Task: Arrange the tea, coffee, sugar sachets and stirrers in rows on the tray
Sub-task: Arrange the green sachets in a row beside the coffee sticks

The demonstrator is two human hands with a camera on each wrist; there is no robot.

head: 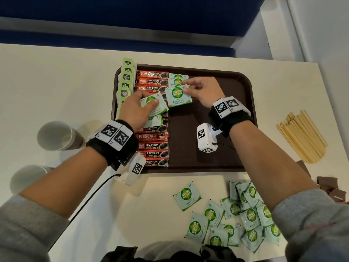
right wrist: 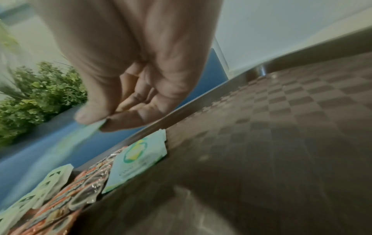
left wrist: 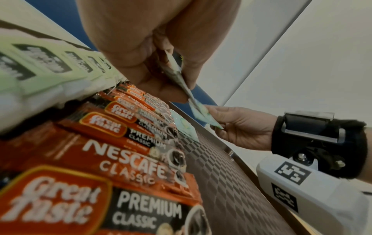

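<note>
Ok, we see left hand (head: 137,108) gripping small stack of flat square sugar sachets (head: 154,105), right hand (head: 203,90) pinching one glossy sachet (head: 178,97) by edge, both over brown checker-textured tray (head: 217,152); loose sachets (head: 232,212) on table.

An office break area or refreshment corner is showing here: a pale worktop (head: 56,82) is running along a blue partition (head: 132,14) at the top of the frame, carrying paper cups (head: 56,136), a brown serving tray (head: 217,148), and a green plant (right wrist: 40,89) is standing beyond.
</note>
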